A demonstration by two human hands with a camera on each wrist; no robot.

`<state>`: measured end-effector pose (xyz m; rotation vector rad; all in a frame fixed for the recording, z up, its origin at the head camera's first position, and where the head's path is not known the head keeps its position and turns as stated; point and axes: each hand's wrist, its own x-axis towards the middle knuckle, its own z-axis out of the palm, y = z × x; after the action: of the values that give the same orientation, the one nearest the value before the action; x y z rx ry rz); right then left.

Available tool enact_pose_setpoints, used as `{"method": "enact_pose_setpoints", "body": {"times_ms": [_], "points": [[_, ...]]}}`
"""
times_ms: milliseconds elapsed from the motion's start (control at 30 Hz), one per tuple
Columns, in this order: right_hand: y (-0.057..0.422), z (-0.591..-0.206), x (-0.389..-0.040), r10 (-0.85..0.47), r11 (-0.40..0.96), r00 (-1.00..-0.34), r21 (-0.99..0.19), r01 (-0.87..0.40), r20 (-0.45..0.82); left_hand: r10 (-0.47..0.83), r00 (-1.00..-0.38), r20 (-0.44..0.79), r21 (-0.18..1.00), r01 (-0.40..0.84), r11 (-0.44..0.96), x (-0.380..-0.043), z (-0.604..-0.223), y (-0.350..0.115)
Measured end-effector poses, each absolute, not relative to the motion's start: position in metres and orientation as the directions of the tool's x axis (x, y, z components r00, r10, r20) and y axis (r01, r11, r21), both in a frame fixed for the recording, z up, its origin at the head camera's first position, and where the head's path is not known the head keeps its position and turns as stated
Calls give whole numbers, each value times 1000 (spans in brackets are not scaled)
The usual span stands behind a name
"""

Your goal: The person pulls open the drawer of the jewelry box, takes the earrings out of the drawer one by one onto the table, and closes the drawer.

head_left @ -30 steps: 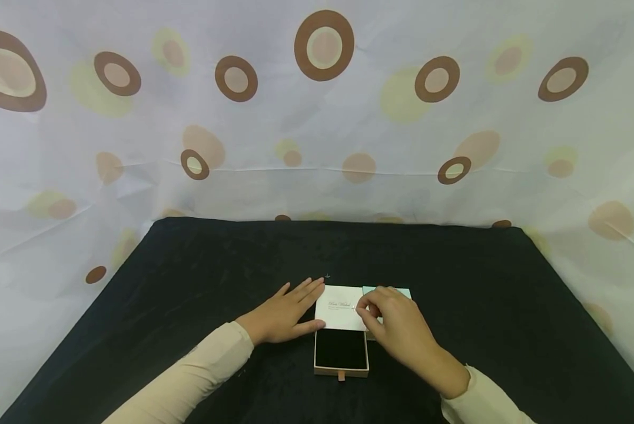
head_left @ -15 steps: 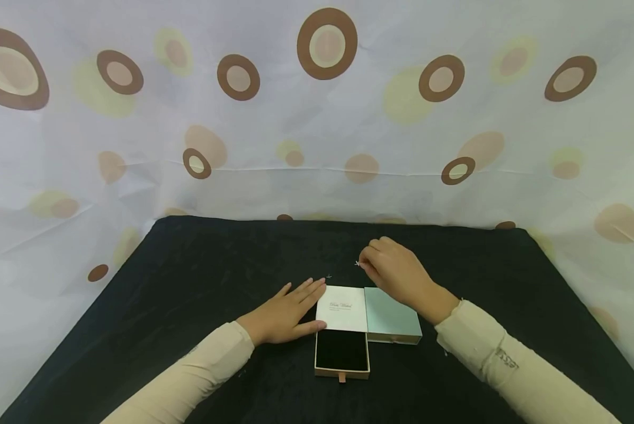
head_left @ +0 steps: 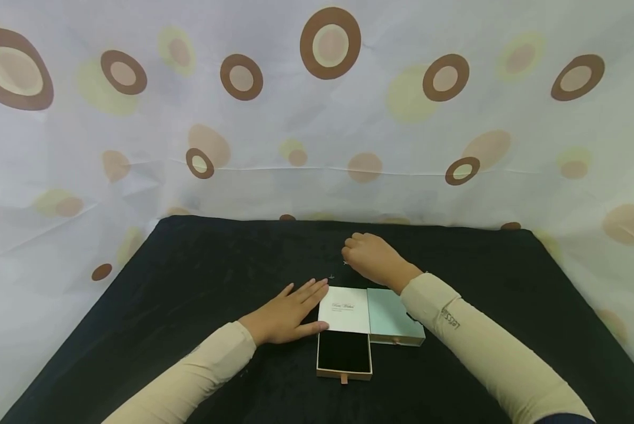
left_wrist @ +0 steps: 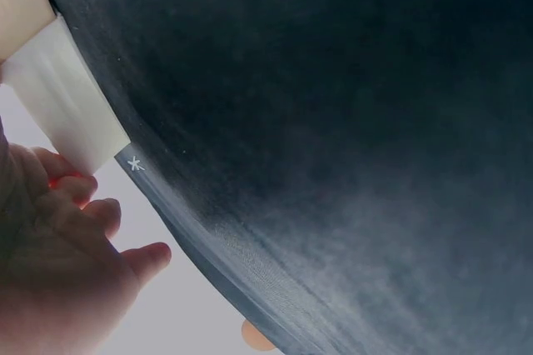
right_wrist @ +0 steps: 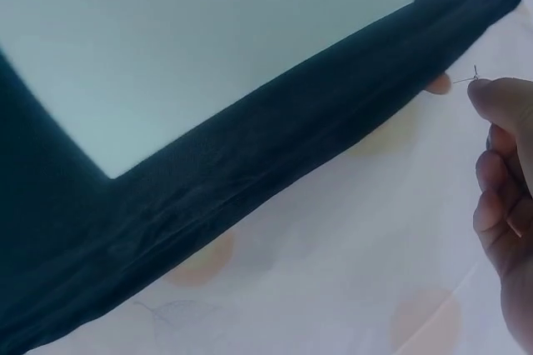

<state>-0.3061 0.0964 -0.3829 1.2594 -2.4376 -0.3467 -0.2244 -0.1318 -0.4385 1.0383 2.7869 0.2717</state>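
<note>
A white drawer-style jewellery box [head_left: 348, 318] with printed lettering lies on the black cloth. Its black-lined drawer [head_left: 344, 352] is pulled out toward the person. My left hand [head_left: 287, 312] has its fingers spread, with forefinger and thumb touching the box's left edge. Beyond the boxes, above the cloth, my right hand [head_left: 372, 257] pinches a tiny metal piece [right_wrist: 475, 79], thin-pronged like a star-shaped earring, between thumb and fingertips. Another small star-shaped earring [left_wrist: 135, 163] rests on the cloth beyond the white box, near the left fingertips.
A mint-green box [head_left: 393, 315] with a closed drawer stands against the white box's right side, partly under the right forearm. Black cloth [head_left: 232, 253] covers the table. A white curtain [head_left: 274, 129] with brown and yellow circles hangs behind the table's far edge.
My right hand has gone from above the boxes to the far side of them, then slightly left, carrying the pinched earring. The left hand keeps its place at the white box.
</note>
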Motion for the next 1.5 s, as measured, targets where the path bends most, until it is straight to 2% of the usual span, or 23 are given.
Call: {"method": "enact_pose_setpoints", "body": {"times_ms": [100,567,700,867,1000,1100,1333,1500], "points": [[91,-385,-311,-828,553,-535,409,-726,170,660,-747,-81,222,632,742,-224,-438,-132],[75,-406,-319,-800,562,-600,343,-753,-9,658,-748,-90,212,631,746,-225,-440,-133],[74,-409,-321,-790,573,-612,319,-755,-28,657,-748,-92,200,633,748,-225,-440,-132],[75,-414,-325,-807,570,-591,255,-781,-8,661,-745,-91,202,636,745,-226,-440,-132],[73,-414,-327,-785,601,-618,192,-776,-42,657,-748,-93,203,632,748,-226,-439,-133],[70,-409,-324,-756,627,-649,191,-755,-82,655,-750,-94,200,630,750,-225,-437,-133],[68,-408,-324,-777,604,-626,203,-770,-64,649,-754,-99,195,625,756,-225,-435,-133],[67,-409,-324,-764,619,-639,181,-764,-87,649,-754,-104,203,623,756,-226,-437,-132]]}}
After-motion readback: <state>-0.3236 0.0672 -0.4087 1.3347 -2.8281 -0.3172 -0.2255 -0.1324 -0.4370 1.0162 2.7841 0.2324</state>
